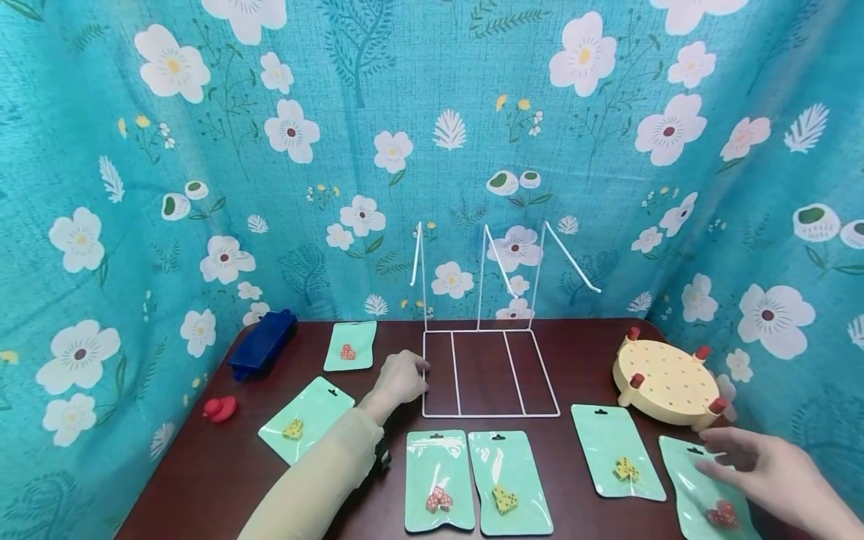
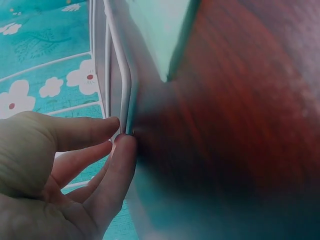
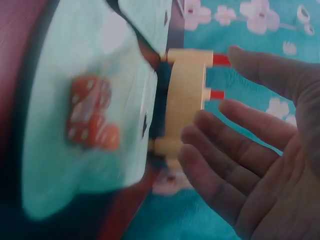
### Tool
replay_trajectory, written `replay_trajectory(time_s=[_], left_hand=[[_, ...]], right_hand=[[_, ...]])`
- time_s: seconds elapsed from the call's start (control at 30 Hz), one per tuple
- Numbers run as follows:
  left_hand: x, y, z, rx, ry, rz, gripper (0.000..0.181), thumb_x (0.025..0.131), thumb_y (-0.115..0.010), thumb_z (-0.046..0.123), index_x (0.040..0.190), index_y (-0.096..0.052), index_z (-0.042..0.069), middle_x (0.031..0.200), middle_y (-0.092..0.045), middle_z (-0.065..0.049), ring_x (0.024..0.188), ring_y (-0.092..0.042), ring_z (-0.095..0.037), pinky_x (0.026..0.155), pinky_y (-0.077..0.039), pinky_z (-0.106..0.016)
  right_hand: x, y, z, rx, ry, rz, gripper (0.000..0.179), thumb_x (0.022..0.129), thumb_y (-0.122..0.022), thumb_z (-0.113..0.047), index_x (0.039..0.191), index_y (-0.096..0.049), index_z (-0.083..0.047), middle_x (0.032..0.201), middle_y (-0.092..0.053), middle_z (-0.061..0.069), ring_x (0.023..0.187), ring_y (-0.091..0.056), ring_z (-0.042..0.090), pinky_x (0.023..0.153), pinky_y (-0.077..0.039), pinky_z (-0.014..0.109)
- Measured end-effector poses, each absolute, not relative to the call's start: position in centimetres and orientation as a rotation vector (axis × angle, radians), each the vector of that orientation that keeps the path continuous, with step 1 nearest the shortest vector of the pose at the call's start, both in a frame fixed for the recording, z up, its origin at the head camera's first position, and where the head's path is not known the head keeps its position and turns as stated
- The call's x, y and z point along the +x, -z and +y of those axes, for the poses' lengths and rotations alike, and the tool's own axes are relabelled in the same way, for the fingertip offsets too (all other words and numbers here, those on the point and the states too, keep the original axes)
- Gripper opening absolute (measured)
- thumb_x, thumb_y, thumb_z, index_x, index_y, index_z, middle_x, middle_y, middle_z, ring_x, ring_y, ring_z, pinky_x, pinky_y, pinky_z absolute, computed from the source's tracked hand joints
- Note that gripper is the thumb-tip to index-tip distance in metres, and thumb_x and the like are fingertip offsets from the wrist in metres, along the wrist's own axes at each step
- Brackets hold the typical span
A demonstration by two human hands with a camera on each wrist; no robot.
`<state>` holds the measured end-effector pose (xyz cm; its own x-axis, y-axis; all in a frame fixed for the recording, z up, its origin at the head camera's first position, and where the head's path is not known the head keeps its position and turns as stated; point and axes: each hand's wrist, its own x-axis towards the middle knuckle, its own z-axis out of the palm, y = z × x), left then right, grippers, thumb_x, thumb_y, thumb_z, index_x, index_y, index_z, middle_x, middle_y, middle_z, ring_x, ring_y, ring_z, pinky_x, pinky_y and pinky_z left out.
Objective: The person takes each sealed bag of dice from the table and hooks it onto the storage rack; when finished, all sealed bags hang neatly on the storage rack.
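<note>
A white wire rack (image 1: 457, 375) with three upright arms stands at the back middle of the table. My left hand (image 1: 398, 379) is at its left side; in the left wrist view the thumb and index finger pinch the white wire (image 2: 122, 85). My right hand (image 1: 776, 472) hovers near the right edge with fingers loosely spread, holding nothing. Below it lies a mint-green pouch (image 1: 695, 480) with red dotted pieces (image 3: 92, 112) visible on it. Just beyond is a round cream pegboard-like thing (image 1: 664, 382) with red-tipped legs pointing up.
Two mint pouches (image 1: 439, 465) (image 1: 506, 465) lie in front of the rack, another (image 1: 610, 442) to the right. Two more (image 1: 297, 431) (image 1: 351, 334) lie left, near a red toy duck (image 1: 220, 409) and a blue object (image 1: 263, 345). A flowered curtain (image 1: 432, 172) surrounds the table.
</note>
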<state>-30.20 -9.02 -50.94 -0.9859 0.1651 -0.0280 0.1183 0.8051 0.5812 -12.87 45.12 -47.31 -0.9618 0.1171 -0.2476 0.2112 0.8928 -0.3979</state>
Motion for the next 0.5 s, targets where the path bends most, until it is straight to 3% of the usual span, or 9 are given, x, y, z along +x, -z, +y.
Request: replay_trajectory(time_s=[0.1,0.23,0.5], left_hand=[[-30.3,51.3,-9.1,0.201,-0.985,2.884,0.038,0.094,-0.083,0.003,0.132,-0.084,0.008,0.130,-0.083,-0.016,0.091,-0.074,-0.023,0.062,-0.055,-0.031],[-30.4,51.5,-9.1,0.177,-1.020,2.875,0.037,0.093,-0.084,0.002,0.130,-0.085,0.007,0.124,-0.084,-0.016,0.079,-0.074,-0.019,0.059,-0.057,-0.028],[-30.2,51.0,-9.3,0.177,-1.024,2.877,0.032,0.094,-0.084,0.002,0.126,-0.086,0.005,0.119,-0.085,-0.016,0.080,-0.074,-0.018,0.061,-0.058,-0.029]], right_hand=[[-12.6,48.4,46.6,0.289,0.665,2.740,0.088,0.092,-0.089,-0.058,0.140,-0.067,0.013,0.121,-0.080,0.029,0.100,-0.080,0.032,0.080,-0.068,0.053],[-12.5,49.6,48.0,0.297,0.699,2.657,0.087,0.093,-0.089,-0.057,0.140,-0.066,0.013,0.123,-0.079,0.029,0.101,-0.078,0.031,0.081,-0.068,0.054],[-12.2,50.3,49.1,0.326,0.661,2.629,0.090,0.087,-0.093,-0.059,0.132,-0.069,0.016,0.111,-0.081,0.019,0.096,-0.073,0.027,0.081,-0.067,0.052]])
